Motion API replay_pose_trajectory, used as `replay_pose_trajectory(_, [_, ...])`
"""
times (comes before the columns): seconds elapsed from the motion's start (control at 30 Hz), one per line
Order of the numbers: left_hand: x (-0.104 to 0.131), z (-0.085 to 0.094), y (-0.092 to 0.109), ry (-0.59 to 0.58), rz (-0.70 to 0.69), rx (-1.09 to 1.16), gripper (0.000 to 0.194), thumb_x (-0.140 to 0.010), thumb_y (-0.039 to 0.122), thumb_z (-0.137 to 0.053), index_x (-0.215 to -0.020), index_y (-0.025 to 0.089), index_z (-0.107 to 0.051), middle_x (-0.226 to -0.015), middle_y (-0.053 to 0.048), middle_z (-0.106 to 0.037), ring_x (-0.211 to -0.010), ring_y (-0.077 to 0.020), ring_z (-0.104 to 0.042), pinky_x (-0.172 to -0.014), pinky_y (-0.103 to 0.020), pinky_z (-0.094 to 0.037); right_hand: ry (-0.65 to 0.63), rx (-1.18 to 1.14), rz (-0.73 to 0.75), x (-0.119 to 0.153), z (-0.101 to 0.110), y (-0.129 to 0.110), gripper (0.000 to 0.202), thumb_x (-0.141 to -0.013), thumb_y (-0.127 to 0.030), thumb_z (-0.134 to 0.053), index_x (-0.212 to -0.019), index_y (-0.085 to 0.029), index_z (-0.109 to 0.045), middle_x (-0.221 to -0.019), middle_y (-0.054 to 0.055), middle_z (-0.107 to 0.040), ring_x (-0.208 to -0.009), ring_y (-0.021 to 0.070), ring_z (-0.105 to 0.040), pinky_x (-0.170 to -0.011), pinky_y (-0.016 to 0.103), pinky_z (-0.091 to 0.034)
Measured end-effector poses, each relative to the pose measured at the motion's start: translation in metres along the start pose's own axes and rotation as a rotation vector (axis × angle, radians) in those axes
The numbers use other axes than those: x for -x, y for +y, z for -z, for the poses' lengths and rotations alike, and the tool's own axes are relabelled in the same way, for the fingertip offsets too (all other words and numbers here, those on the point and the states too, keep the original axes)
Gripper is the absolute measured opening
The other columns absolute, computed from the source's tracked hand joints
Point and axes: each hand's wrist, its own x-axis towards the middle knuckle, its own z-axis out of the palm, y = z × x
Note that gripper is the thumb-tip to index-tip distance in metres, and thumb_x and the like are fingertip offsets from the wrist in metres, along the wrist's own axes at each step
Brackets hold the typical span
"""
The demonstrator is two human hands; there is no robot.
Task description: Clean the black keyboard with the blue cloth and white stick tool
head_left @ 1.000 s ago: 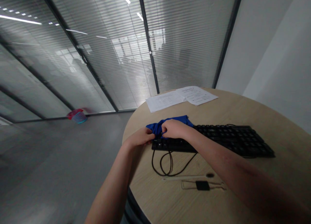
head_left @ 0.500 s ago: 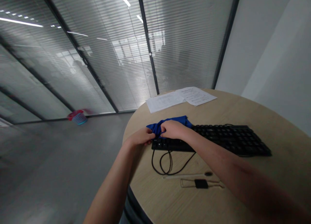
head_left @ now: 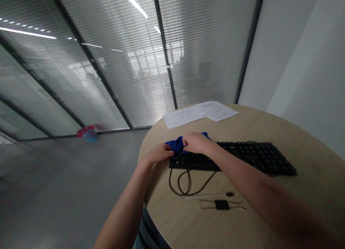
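Note:
A black keyboard (head_left: 250, 153) lies on the round wooden table, its left part under my hands. My right hand (head_left: 196, 143) is closed on a crumpled blue cloth (head_left: 176, 144) and presses it over the keys at the left end. The cloth's far corner sticks out beyond the knuckles. My left hand (head_left: 159, 153) grips the keyboard's left end, with its fingertips close against the cloth; some of its fingers are hidden. A looped black cable (head_left: 185, 193) lies on the near side of the keyboard.
Nearer to me are a thin pale stick with a dark end (head_left: 203, 196) and a black binder clip (head_left: 222, 205). Printed papers (head_left: 185, 116) lie at the table's far edge (head_left: 151, 132). On the floor at left stands a red and blue basket (head_left: 90, 134).
My right hand has shifted slightly right, bunching the blue cloth more tightly. Less of the cloth shows beyond the hand. My left hand stays at the keyboard's end. The view has tilted a little.

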Motion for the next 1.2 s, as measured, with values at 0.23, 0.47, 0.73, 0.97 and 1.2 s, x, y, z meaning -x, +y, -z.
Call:
replay_pose_trajectory(0.23, [-0.013,0.025,0.047,-0.24,-0.178,-0.079,0.03,-0.077,0.046,-0.057,-0.064,0.019,-0.061,-0.058,-0.001,-0.06,-0.052,-0.0149,-0.052,-0.053,-0.028,-0.034,-0.241,-0.021,0.051,0.003,0.017,0.024,0.029,-0.075,-0.036,-0.075,-0.1,-0.022,-0.076,-0.094,0.001,-0.074,-0.077,0.012,-0.063,-0.061,0.019,-0.037])
replay_pose_trajectory(0.47, [-0.028,0.01,0.037,-0.049,-0.335,-0.195,0.026,-0.078,0.04,-0.062,-0.062,0.019,-0.064,-0.054,0.003,-0.049,-0.054,-0.0125,-0.045,-0.055,-0.027,-0.031,-0.207,-0.022,0.086,-0.003,0.005,0.026,0.028,-0.077,-0.038,-0.073,-0.1,-0.023,-0.076,-0.097,0.001,-0.074,-0.08,0.0125,-0.063,-0.061,0.02,-0.036])
replay_pose_trajectory(0.73, [-0.034,0.002,0.024,0.159,-0.51,0.002,0.015,-0.07,0.03,-0.077,-0.068,0.019,-0.067,-0.128,-0.009,-0.06,-0.123,-0.0291,-0.052,-0.104,-0.042,-0.041,-0.191,0.025,0.062,-0.005,0.001,0.023,0.025,-0.078,-0.039,-0.071,-0.095,-0.021,-0.075,-0.092,0.004,-0.073,-0.079,0.0142,-0.064,-0.062,0.021,-0.037])
replay_pose_trajectory(0.97, [-0.038,0.003,0.019,0.063,-0.503,0.124,0.023,-0.083,0.041,-0.068,-0.077,0.02,-0.073,-0.119,-0.008,-0.066,-0.106,-0.0231,-0.062,-0.098,-0.037,-0.045,-0.18,0.021,0.076,-0.007,-0.003,0.028,0.026,-0.077,-0.04,-0.071,-0.094,-0.02,-0.074,-0.09,0.004,-0.073,-0.077,0.0143,-0.063,-0.059,0.022,-0.034])
replay_pose_trajectory(1.2, [-0.036,-0.005,0.027,0.17,-0.406,-0.074,0.034,-0.069,0.039,-0.078,-0.093,0.019,-0.064,-0.102,-0.007,-0.066,-0.094,-0.0257,-0.061,-0.086,-0.04,-0.048,-0.182,0.014,0.106,-0.007,-0.003,0.03,0.029,-0.078,-0.041,-0.069,-0.095,-0.019,-0.075,-0.094,0.005,-0.073,-0.077,0.0142,-0.063,-0.062,0.021,-0.036])
